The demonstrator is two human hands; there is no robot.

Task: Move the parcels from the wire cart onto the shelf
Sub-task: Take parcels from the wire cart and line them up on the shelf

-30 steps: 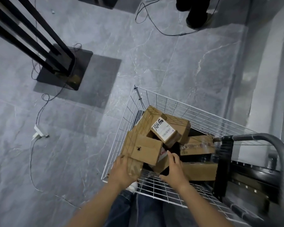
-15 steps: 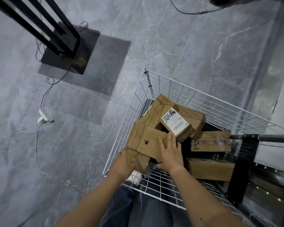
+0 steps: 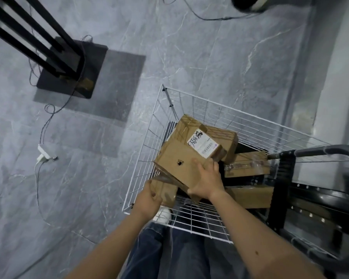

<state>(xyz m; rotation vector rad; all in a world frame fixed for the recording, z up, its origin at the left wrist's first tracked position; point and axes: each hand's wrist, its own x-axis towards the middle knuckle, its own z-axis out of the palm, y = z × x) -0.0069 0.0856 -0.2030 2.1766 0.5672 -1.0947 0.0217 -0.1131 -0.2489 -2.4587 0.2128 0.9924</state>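
Floor: grey marble-veined tile (image 3: pixel 210 57). On it, far left, a black square metal base plate (image 3: pixel 94 63). Nearer, a white power adapter (image 3: pixel 43 155) with a thin dark cable (image 3: pixel 46 125) trailing off. A white wire-mesh cart (image 3: pixel 189 230) stands at right.

In the cart: a flat brown cardboard parcel with a small dark hole (image 3: pixel 175 160), tilted at the near left corner. A white-labelled brown parcel (image 3: pixel 201 146) leans on another brown box (image 3: pixel 229 140). A clear-taped brown box (image 3: pixel 248 164) and a long brown box (image 3: pixel 250 196) lie lower at right.
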